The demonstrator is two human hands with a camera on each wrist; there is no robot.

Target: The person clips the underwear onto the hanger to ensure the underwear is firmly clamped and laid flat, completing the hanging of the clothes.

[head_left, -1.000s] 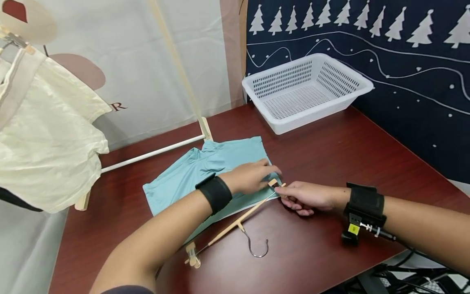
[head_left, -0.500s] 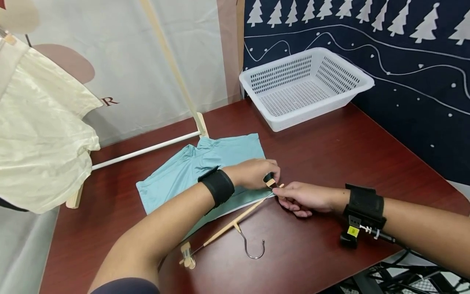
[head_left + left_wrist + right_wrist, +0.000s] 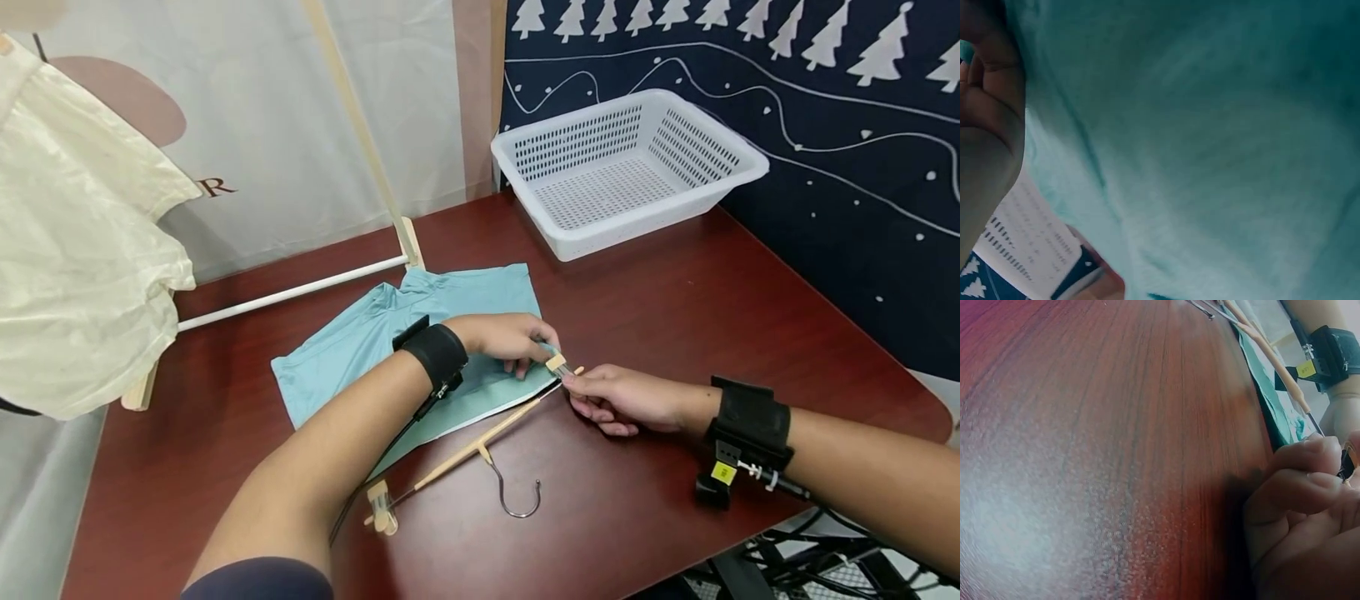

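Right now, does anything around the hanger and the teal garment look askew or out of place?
Nothing damaged or spilled. The wooden clip hanger lies flat and slanted on the table, hook toward the person. Both hands meet at its far clip on the teal garment; the near clip is free.

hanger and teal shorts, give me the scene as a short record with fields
left hand: on the teal garment, fingers at the hanger clip
right hand: pinches the clip end of the wooden hanger
hanger: flat on the table, hook toward the person
basket: white, at the table's far edge
cream garment: hanging at left
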